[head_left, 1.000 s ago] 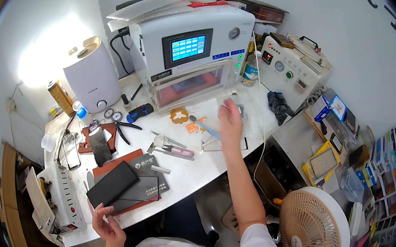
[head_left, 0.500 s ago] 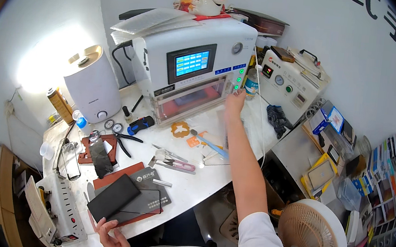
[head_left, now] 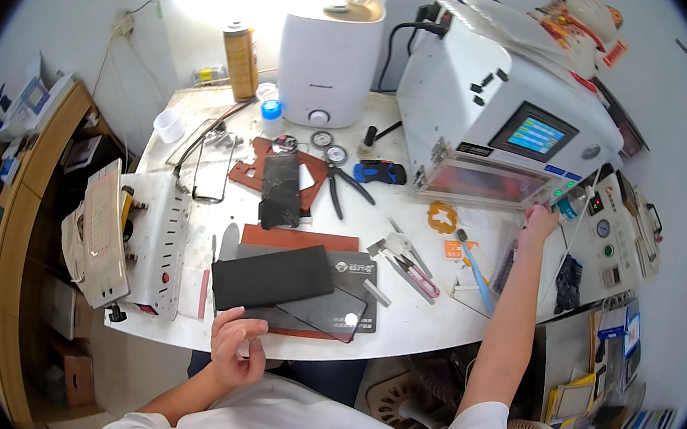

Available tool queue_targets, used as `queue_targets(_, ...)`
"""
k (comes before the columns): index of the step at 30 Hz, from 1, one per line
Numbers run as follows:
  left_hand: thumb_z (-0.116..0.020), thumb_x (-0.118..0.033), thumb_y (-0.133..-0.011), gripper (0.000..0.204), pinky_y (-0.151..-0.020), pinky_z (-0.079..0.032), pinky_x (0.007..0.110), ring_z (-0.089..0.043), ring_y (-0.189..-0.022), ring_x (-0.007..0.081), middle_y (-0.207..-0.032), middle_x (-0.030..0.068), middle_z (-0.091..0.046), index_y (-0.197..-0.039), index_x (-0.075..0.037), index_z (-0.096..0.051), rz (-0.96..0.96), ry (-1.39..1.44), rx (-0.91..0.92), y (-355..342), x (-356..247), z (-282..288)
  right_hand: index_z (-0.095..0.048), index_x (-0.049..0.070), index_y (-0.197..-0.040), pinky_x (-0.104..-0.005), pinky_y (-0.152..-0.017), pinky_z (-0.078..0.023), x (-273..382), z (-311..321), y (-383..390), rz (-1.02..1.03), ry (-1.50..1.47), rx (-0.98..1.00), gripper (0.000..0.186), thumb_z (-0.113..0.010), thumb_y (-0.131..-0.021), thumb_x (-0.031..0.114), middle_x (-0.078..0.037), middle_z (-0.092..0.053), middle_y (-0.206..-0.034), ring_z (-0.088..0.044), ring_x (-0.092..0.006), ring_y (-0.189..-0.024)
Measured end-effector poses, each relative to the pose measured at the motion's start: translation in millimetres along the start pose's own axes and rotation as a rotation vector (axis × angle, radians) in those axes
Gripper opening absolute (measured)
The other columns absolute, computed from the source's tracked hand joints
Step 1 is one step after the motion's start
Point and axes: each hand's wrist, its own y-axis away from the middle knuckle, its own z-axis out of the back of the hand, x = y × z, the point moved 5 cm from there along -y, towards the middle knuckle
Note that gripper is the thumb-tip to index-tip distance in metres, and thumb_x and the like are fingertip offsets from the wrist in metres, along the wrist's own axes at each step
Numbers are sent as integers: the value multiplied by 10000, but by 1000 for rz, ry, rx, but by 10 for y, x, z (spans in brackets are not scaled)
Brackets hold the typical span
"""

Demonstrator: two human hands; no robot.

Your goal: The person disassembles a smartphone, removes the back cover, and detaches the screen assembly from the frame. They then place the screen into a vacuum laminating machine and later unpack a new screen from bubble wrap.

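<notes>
My right hand [head_left: 539,221] reaches far across the white table [head_left: 424,328] and its fingertips touch the lit buttons at the lower right corner of the big white machine [head_left: 489,104] with a small blue screen. It holds nothing. My left hand [head_left: 234,341] rests at the table's front edge with loosely curled fingers, just below a black rectangular slab [head_left: 271,277] that lies on a dark mat [head_left: 358,270]. A thin dark glass panel [head_left: 325,311] lies next to that hand.
Tweezers and small tools [head_left: 405,263], a blue-handled tool [head_left: 476,270], pliers [head_left: 339,176], a cracked phone [head_left: 281,191] on a red mat and a white humidifier [head_left: 328,45] stand on the table. A power strip [head_left: 160,245] lies at left and control boxes [head_left: 618,235] at right.
My right hand went from the table's middle up to the machine's lower right corner. The view swung and moved closer to the table. My left hand stayed at the front edge.
</notes>
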Motion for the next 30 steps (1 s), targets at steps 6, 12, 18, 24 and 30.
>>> queue_targets(6, -537, 118, -784, 656, -1003, -454, 457, -688, -901, 246, -1019, 120, -689, -1405, -19, -376, -14, 42, -18, -59, 2, -56, -334, -50, -1449, -379, -948, -467, 24, 426, -434, 113, 317, -96, 686, -535, -793, -56, -126, -631, -1150, -609, -248, -1054)
queue_targets(12, -542, 124, -762, 676, -1003, -458, 448, -696, -883, 234, -1011, 109, -696, -1402, -29, -387, -35, 26, -54, 2, -13, 43, -448, -42, -1330, -329, -913, -477, 642, 163, 664, 102, -158, -449, 476, -557, -868, -12, -102, -603, -1172, -595, -224, -1038)
queue_targets(18, -540, 109, -774, 651, -991, -470, 445, -695, -872, 232, -1016, 103, -693, -1393, -26, -389, -62, 65, -80, 11, -15, 79, -550, 60, -1347, -355, -1023, -443, 1403, -1025, 3389, 615, 437, 875, 552, -732, -840, 181, -106, -578, -1316, -540, -241, -1192)
queue_targets(24, -549, 97, -788, 598, -967, -488, 468, -680, -880, 249, -1009, 130, -683, -1358, 1, -397, -96, 102, -125, 6, 3, 123, -533, 145, -1412, -480, -1127, -331, 1435, -1756, 4322, 928, 638, 1546, 779, -831, -721, 347, -147, -521, -1373, -494, -358, -1283)
queue_targets(30, -564, 93, -775, 604, -962, -488, 487, -675, -884, 257, -1010, 133, -679, -1348, -4, -400, -77, 152, -153, 58, 50, 147, -602, 116, -1331, -439, -1038, -423, 2161, -1619, 3955, 950, 499, 1429, 690, -824, -716, 335, -134, -599, -1243, -562, -324, -1180)
